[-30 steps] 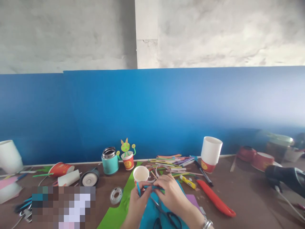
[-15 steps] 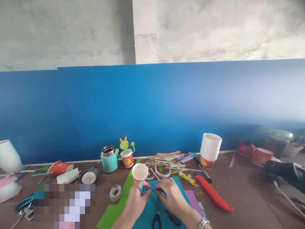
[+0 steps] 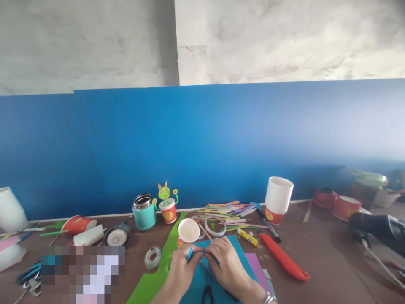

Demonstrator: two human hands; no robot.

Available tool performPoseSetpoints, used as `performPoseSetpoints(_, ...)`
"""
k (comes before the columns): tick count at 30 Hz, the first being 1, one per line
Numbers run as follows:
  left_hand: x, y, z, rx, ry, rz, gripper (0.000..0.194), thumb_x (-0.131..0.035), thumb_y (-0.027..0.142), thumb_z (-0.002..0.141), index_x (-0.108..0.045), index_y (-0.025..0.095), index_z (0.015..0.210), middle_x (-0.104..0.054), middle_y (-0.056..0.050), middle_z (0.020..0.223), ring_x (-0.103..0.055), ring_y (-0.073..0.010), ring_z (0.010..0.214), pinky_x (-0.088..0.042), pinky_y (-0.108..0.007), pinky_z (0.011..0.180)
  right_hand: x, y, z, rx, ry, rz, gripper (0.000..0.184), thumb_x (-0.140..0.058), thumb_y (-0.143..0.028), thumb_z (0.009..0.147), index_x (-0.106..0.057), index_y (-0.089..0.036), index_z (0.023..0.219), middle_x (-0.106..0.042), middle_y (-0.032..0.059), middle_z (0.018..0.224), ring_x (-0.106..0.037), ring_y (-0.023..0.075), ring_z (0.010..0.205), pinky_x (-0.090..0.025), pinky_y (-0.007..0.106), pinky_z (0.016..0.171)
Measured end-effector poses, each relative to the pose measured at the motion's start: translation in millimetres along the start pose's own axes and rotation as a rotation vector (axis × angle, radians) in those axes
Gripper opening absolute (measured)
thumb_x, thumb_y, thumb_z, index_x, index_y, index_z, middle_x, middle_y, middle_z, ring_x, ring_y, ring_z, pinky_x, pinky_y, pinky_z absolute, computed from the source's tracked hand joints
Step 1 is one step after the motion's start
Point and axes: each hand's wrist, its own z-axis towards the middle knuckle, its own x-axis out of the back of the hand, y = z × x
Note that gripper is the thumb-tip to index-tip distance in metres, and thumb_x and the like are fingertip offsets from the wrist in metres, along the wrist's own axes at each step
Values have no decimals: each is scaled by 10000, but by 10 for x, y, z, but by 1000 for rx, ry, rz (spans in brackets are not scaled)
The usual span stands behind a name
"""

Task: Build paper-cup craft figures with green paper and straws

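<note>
Fingertips of our left hand [image 3: 182,267] and right hand [image 3: 227,262] all but meet in the head view, low and near the middle, so we take that meeting point as the centre of our clock, with twelve straight ahead. Our left thumb and forefinger are pinched on a narrow blue strip [image 3: 189,254], one end of which pokes up past them; our right fingers are pressed together at its inner end, though most of the strip is covered by our hands. Beneath us lies a blue sheet [image 3: 236,247], and on it, at six, we see one black loop of the scissors [image 3: 208,294]. At eleven, just beyond our left knuckles, stands an open paper cup [image 3: 189,230]; we cannot tell whether it touches them. Farther toward eleven is a red cup [image 3: 168,213] bearing a green cat-eared figure [image 3: 164,193], with a turquoise jar [image 3: 144,217] beside it at ten. We have a tape roll [image 3: 148,261] at nine, coloured sticks [image 3: 232,210] heaped at one, stacked cups [image 3: 279,196] at two, a yellow tube [image 3: 248,237] between two and three, and a long red tool [image 3: 284,259] at three.
</note>
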Motion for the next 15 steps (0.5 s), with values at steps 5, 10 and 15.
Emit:
performPoseSetpoints(5,35,56,21,80,-1,-50,213,-594,329,780,-749,190,826,-748,-37,771,-667,-225,770,-498,-272,745,24,-38,19,27,77,-19,133,-497,-182,894,-624,-212,919,-673,18,795,-591,162,740,-396,292,720)
performPoseSetpoints(10,64,60,26,87,28,10,199,-605,330,765,-743,198,820,-745,-31,775,-665,-226,778,-491,-265,748,8,-12,12,8,118,-7,124,-512,-174,884,-627,-213,859,-676,17,755,-593,165,712,-407,291,701)
performPoseSetpoints(15,56,58,15,10,9,10,179,-591,314,785,-732,203,780,-737,-26,761,-655,-209,749,-483,-244,726,-29,5,-5,65,119,12,139,-499,-187,902,-629,-208,859,-678,19,740,-582,162,687,-398,284,684)
